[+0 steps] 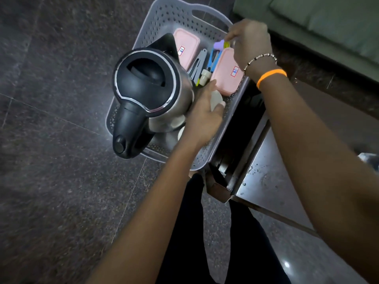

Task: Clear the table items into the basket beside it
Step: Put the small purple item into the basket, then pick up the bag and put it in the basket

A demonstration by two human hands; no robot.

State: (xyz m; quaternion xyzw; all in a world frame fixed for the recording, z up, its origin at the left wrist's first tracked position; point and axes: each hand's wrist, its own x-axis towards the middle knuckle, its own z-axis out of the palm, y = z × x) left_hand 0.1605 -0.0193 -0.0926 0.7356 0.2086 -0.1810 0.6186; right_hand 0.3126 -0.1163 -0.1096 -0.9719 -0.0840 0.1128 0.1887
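Note:
A grey perforated basket (164,19) stands on the dark floor beside a steel table (264,175). Inside it are a steel kettle with a black lid (147,83), two pink lidded boxes (187,46) (226,72), grey tongs (198,62), a blue-handled tool (214,58) and small white cups (178,120). My left hand (205,115) is low in the basket next to the kettle, closed around a white bottle (216,98). My right hand (249,42) hovers over the basket's far right corner, pinching a small yellow-green piece (226,44) beside a purple item (218,45).
The table's metal top fills the lower right, with its dark frame (235,144) touching the basket's right side. A green sofa (328,21) sits at the top right. Dark stone floor (51,119) stretches left of the basket. My dark-clothed legs (205,232) stand below.

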